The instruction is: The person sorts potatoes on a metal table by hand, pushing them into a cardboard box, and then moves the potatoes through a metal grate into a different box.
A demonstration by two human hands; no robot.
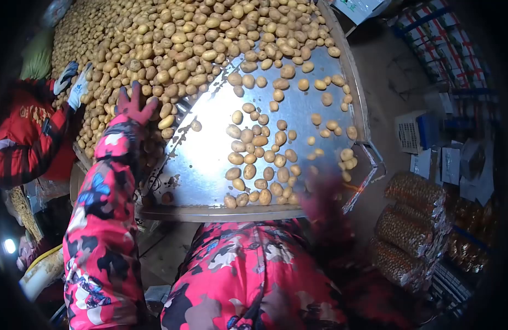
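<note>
My left hand, in a dark reddish glove, reaches onto the near side of a large heap of potatoes. Its fingers are spread, and I see nothing held in them. My right hand is smeared by motion over the front right edge of the metal table; whether it holds anything is hidden by the blur. Loose potatoes lie scattered across the middle and right of the shiny table top, several of them close to my right hand.
At the left, a co-worker in a red jacket has white-and-blue gloves by the heap. A raised rim borders the table's right side. Filled net sacks are stacked on the floor at right, near a white crate and cartons.
</note>
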